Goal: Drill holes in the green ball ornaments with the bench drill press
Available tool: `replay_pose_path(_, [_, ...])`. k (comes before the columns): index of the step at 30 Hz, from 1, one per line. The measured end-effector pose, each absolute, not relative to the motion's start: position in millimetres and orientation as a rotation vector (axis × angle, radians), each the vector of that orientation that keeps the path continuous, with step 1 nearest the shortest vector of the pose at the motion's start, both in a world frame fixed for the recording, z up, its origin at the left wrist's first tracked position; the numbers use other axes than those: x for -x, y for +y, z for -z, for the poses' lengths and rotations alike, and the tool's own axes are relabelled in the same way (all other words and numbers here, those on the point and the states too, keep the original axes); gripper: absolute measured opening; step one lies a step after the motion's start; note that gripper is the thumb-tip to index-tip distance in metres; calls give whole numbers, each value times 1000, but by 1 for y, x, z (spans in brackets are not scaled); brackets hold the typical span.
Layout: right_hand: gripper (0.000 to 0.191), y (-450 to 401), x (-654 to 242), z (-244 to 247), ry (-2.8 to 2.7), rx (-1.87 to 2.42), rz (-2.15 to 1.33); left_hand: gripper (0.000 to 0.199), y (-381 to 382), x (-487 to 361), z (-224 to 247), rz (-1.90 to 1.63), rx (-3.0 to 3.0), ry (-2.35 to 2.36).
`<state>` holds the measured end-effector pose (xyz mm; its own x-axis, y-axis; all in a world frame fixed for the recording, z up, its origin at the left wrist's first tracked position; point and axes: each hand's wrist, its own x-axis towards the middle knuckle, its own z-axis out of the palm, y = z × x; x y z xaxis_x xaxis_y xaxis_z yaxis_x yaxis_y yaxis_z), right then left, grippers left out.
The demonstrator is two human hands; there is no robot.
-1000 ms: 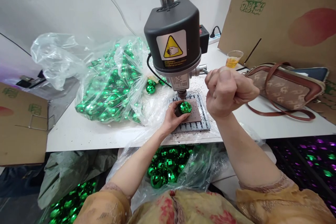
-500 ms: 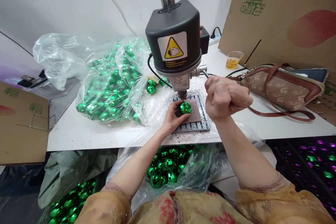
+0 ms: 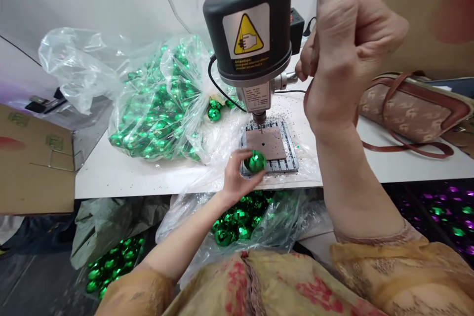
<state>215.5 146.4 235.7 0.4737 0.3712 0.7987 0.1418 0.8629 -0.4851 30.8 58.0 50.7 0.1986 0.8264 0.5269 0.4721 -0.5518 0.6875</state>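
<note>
My left hand (image 3: pixel 237 175) is closed round a shiny green faceted ball (image 3: pixel 255 161), holding it at the front edge of the drill press base (image 3: pixel 292 158). A brown board (image 3: pixel 272 143) with a dark hole lies on that base. The drill bit (image 3: pixel 261 127) points down over the board, apart from the ball. Raised at the right of the black drill press head (image 3: pixel 248 24), my right hand (image 3: pixel 344 54) is curled in a fist round the press's feed lever (image 3: pixel 292 78), most of which the hand hides.
A clear plastic bag (image 3: pixel 155 108) of green balls lies left on the white table (image 3: pixel 99 177). Another open bag of balls (image 3: pixel 240 222) sits below the front edge. A patterned handbag (image 3: pixel 414 108) and a cardboard box (image 3: pixel 425 5) are on the right. Dark shavings surround the base.
My right hand has risen with the lever, and the bit now stands clear of the ball. My left hand has drawn the ball off the board, toward me. The view has shifted slightly.
</note>
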Motion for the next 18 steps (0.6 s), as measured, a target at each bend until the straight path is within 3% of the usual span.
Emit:
replay_pose_path(4, [57,147,-214,-233,-1057,505,-144,30,7,-1,-30,-759,-2794,926])
replay_pose_path(8, [58,151,-213,-233,-1048,465,-153,47,-21,-1,-16,-250,-3047,944])
replay_pose_path(12, [55,147,-214,-235,-1044,481,-181,45,-30,-24,-15,144,-3035,1079])
replay_pose_path(15, [55,141,-214,-236,-1055,591,-201,49,-32,-32,-9,286,-2937,1141])
replay_pose_path(18, [57,138,-214,-237,-1067,620,-185,45,-34,-26,6,107,-2946,1114])
